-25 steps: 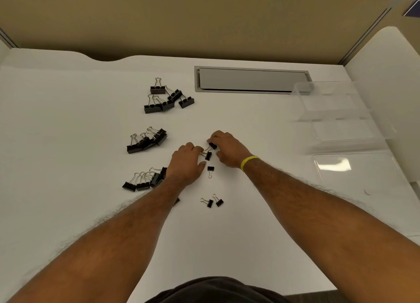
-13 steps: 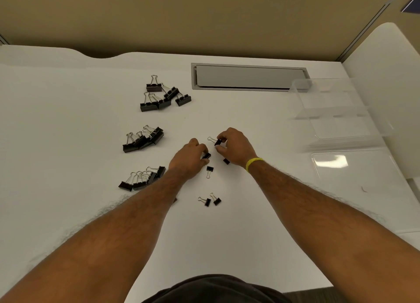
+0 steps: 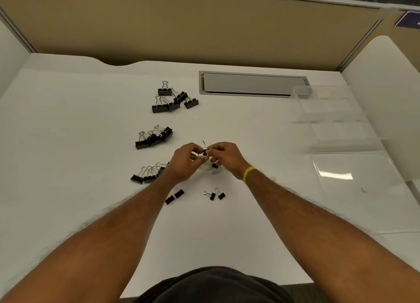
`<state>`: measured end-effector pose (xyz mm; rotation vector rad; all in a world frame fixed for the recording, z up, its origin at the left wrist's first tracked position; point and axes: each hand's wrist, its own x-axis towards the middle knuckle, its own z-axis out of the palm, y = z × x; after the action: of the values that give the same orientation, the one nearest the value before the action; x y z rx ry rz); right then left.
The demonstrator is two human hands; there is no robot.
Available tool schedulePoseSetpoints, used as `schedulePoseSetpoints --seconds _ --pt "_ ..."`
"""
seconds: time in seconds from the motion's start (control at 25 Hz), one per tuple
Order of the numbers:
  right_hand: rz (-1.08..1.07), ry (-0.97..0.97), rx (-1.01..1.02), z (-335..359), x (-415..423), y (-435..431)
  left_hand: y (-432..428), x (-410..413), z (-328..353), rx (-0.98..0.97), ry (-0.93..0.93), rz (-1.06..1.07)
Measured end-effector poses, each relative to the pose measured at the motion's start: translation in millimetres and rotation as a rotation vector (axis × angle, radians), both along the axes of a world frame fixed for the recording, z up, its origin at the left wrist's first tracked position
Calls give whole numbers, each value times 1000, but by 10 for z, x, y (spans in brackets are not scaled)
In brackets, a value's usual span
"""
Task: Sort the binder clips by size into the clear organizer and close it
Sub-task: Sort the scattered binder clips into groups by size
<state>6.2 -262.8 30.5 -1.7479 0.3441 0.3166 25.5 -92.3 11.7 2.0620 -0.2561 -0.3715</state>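
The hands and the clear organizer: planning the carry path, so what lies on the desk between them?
Nothing: in the head view, the white desk is bare between the hands and the clear organizer.

Left hand (image 3: 185, 162): raised above the desk, fingers curled, fingertips meeting the right's. Right hand (image 3: 225, 156): likewise raised, thumb and forefinger pinched together. Both forearms bare, extended forward, converging.
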Motion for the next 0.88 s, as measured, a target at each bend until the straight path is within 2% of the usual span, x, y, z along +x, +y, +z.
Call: schedulePoseSetpoints --seconds 0.12,0.28,0.36,0.52,0.64,0.88 --pt "35 36 82 42 -85 169 203 -128 50 -52 42 45" --pt "144 59 77 30 -235 414 543 -330 60 -63 12 86" --pt "209 17 -24 -21 -326 534 741 -444 24 -8 -35 73" --pt "338 -155 -393 -142 -500 750 1107 -676 -96 235 -148 -9" --pt "498 -267 -619 -217 -587 849 1232 -793 -135 330 -190 -45" --pt "618 -334 -746 -260 -647 930 1308 -852 -187 416 -187 -122"
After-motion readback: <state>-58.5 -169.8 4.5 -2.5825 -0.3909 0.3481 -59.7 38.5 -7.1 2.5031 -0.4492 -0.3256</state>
